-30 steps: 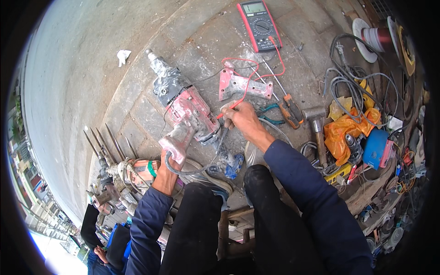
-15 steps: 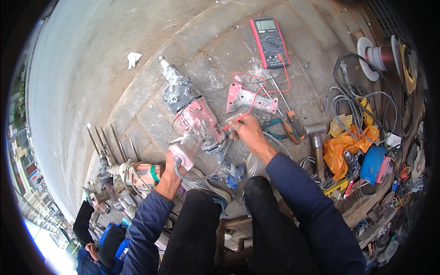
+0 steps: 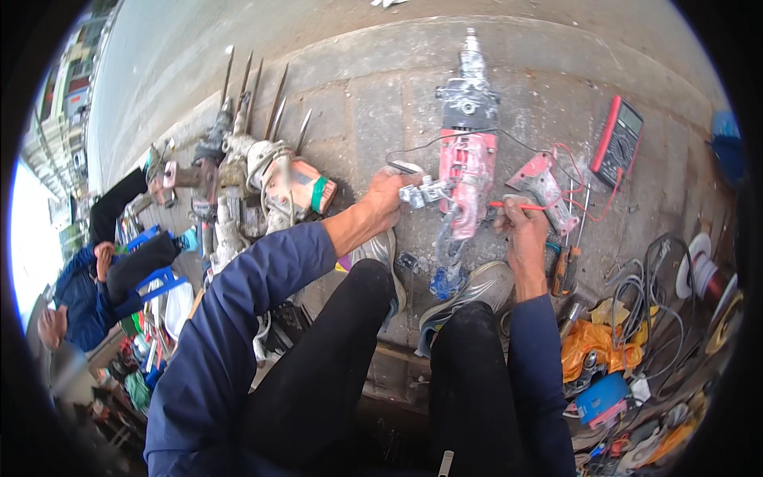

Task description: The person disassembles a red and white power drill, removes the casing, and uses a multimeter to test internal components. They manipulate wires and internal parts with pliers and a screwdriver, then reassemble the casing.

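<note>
A dusty red and grey power drill (image 3: pixel 469 155) lies on the pavement, its chuck pointing away and its rear housing opened. My left hand (image 3: pixel 383 197) is closed on a black test probe (image 3: pixel 405 168), with its fingertips at a pale grey part (image 3: pixel 427 192) beside the drill's left side. In my right hand (image 3: pixel 524 230) a red test probe (image 3: pixel 513 206) is pinched, its tip pointing at the drill's rear body. The multimeter (image 3: pixel 617 143), red and black, lies to the right with leads running to both probes. A loose red housing piece (image 3: pixel 544 189) sits between drill and meter.
Other dusty power tools with long bits (image 3: pixel 246 171) crowd the left. Screwdrivers (image 3: pixel 566 266), an orange bag (image 3: pixel 598 350), a grey cable coil (image 3: pixel 648 298) and a wire spool (image 3: pixel 699 270) lie right. Another person (image 3: pixel 87 278) sits far left. My shoes (image 3: pixel 477 290) flank the drill's rear.
The view has swung left, so the drill appears more upright. My left hand has left the drill's handle and now holds the black probe at the grey part. My right hand keeps the red probe.
</note>
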`<state>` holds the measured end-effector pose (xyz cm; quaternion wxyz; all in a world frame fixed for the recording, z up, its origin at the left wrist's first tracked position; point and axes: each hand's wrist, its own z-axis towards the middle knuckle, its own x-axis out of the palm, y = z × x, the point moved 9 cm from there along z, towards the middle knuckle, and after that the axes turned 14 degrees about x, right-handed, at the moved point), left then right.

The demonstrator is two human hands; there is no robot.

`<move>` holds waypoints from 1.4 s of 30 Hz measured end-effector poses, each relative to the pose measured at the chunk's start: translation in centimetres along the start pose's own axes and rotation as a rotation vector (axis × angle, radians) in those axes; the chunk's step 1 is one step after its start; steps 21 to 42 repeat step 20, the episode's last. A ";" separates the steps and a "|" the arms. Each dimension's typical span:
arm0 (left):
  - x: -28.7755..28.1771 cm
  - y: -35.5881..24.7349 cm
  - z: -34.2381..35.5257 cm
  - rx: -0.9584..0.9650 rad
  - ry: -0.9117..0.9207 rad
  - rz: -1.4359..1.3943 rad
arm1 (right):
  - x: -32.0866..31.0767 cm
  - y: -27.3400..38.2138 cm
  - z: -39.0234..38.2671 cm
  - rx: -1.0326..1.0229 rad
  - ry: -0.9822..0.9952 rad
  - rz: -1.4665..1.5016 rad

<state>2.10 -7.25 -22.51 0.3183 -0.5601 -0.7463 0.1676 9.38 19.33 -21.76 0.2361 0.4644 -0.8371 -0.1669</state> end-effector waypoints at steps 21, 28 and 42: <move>-0.6 -0.4 -0.1 0.019 -0.100 0.348 | -2.9 -2.4 -0.3 0.102 0.078 -0.013; -0.6 -0.4 -0.1 0.019 -0.100 0.348 | -2.9 -2.4 -0.3 0.102 0.078 -0.013; -0.6 -0.4 -0.1 0.019 -0.100 0.348 | -2.9 -2.4 -0.3 0.102 0.078 -0.013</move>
